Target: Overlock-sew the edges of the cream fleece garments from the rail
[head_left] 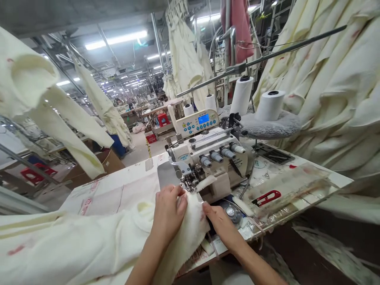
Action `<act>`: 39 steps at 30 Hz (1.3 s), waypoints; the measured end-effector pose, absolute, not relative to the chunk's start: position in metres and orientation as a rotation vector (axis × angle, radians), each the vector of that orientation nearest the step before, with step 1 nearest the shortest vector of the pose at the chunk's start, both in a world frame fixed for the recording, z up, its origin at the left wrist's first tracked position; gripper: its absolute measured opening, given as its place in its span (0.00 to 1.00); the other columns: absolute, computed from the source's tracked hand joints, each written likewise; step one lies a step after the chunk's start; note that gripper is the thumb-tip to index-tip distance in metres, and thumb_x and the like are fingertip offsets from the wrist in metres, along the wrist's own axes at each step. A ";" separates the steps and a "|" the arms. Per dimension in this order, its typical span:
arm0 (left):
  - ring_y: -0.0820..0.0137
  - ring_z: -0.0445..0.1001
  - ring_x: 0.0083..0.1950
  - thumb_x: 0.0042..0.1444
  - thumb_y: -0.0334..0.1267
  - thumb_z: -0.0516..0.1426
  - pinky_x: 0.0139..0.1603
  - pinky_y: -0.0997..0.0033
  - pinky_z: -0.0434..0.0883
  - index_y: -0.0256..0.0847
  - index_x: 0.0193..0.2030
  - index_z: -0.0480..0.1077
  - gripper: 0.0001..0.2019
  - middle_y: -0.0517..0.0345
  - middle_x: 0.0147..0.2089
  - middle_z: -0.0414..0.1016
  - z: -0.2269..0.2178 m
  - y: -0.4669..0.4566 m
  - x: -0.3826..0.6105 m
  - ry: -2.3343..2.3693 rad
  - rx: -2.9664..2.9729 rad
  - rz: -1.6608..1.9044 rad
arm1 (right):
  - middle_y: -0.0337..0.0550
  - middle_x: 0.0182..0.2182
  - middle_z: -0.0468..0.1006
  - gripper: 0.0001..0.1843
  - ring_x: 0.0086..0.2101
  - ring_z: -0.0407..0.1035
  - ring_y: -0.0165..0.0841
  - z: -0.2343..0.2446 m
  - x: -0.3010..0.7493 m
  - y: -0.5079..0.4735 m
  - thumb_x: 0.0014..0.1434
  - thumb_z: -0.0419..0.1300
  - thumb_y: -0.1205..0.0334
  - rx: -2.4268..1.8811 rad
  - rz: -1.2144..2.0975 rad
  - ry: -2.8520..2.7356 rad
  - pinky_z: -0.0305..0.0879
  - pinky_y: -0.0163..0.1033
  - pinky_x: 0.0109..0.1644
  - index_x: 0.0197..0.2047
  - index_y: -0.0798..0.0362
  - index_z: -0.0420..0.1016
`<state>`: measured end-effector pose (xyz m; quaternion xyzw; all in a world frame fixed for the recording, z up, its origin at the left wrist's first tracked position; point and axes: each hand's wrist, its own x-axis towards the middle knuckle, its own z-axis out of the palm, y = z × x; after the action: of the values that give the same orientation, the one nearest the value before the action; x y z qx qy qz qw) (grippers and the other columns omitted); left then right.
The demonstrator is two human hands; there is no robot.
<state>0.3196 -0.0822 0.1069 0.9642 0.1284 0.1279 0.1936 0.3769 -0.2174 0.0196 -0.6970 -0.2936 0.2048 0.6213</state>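
Treat cream fleece [190, 227], lying on table [118, 190] at presser foot [190, 183] of overlock machine [213, 158], as probably soft, light, stretchy; hold near that edge, with left hand [170, 209] clenched on a fold and right hand [221, 221] fingertips at edge, grip not discernible.

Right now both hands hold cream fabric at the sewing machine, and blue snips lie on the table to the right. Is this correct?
No. The head view shows the snips are red, not blue. Left hand and right hand hold the fabric at the machine.
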 end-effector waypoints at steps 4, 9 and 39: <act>0.64 0.66 0.42 0.59 0.36 0.48 0.45 0.60 0.59 0.41 0.32 0.65 0.08 0.57 0.36 0.69 0.103 -0.079 0.321 0.341 2.659 0.374 | 0.40 0.26 0.71 0.27 0.29 0.66 0.34 0.035 0.370 -0.222 0.55 0.53 0.38 -1.467 0.554 -0.658 0.62 0.34 0.32 0.30 0.57 0.70; 0.65 0.66 0.40 0.58 0.38 0.49 0.44 0.62 0.60 0.41 0.31 0.64 0.08 0.58 0.35 0.69 0.103 -0.081 0.320 0.323 2.582 0.376 | 0.39 0.28 0.70 0.14 0.30 0.64 0.32 0.048 0.367 -0.238 0.61 0.52 0.53 -1.731 0.160 -0.697 0.55 0.31 0.27 0.30 0.53 0.69; 0.65 0.68 0.40 0.58 0.36 0.51 0.42 0.62 0.63 0.41 0.32 0.67 0.06 0.56 0.36 0.71 0.097 -0.074 0.334 0.374 2.713 0.591 | 0.29 0.23 0.61 0.19 0.24 0.58 0.29 0.037 0.378 -0.231 0.53 0.55 0.59 -1.559 0.410 -0.468 0.53 0.32 0.27 0.48 0.50 0.59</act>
<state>0.3340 -0.0741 0.0968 0.9544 0.1315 0.2078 0.1692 0.3783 -0.2314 0.0366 -0.6913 -0.2074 0.1817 0.6679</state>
